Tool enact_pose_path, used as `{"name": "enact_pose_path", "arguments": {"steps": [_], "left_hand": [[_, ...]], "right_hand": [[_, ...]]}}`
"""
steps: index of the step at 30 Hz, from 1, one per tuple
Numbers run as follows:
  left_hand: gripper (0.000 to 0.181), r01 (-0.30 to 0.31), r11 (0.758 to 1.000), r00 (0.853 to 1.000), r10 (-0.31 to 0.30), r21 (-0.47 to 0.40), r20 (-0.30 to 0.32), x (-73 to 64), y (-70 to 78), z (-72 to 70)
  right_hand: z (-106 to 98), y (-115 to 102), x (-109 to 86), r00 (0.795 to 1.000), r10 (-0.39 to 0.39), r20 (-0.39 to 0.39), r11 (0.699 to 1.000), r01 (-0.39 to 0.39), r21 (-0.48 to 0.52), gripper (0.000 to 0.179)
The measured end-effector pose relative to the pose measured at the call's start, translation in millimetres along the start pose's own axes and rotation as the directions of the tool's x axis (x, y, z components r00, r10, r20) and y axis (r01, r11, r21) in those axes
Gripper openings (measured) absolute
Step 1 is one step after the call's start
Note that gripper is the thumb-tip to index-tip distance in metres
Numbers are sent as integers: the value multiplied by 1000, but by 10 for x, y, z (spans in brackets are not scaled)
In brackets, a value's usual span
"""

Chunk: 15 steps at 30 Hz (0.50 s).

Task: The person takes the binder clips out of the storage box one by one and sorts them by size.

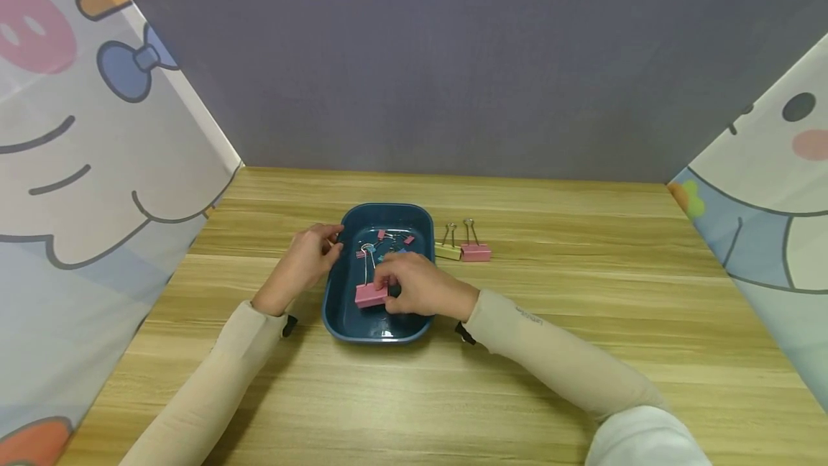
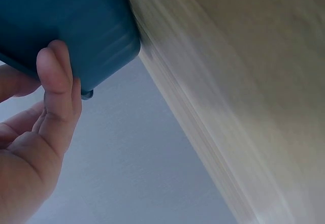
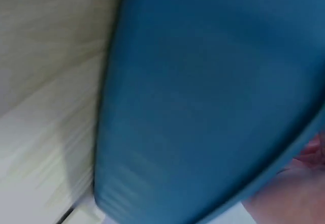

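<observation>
A dark blue tray (image 1: 336,286) sits mid-table and holds several small binder clips. My right hand (image 1: 414,285) reaches into the tray and pinches a large pink binder clip (image 1: 371,295) with silver wire handles. My left hand (image 1: 310,254) rests against the tray's left rim, fingers on its outer wall (image 2: 76,26). The right wrist view is blurred and shows only the tray's blue side (image 3: 203,97) and a bit of the hand.
A yellow binder clip (image 1: 448,251) and a pink one (image 1: 475,252) lie on the wooden table (image 1: 582,293) just right of the tray. Cartoon-printed panels stand left and right, with a grey wall behind.
</observation>
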State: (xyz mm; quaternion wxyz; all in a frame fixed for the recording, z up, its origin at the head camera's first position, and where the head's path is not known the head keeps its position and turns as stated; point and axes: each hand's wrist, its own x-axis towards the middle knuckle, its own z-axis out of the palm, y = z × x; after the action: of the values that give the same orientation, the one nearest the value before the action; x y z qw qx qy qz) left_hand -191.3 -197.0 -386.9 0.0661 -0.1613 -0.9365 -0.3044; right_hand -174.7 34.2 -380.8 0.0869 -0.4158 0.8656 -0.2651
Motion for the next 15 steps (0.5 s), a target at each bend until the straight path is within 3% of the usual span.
{"name": "enact_pose_path", "arguments": {"steps": [7,15], "left_hand": [[33,8,1000,1000,-8,-5,8,-5,-6,8],[33,-9,1000,1000,9,-4,3,-7,-27,12]], "right_hand": [[-77,120,-156,996,-26,-81,999,28,30,18],[-250,241,-313,977,-49,-209,997,62,55,18]]}}
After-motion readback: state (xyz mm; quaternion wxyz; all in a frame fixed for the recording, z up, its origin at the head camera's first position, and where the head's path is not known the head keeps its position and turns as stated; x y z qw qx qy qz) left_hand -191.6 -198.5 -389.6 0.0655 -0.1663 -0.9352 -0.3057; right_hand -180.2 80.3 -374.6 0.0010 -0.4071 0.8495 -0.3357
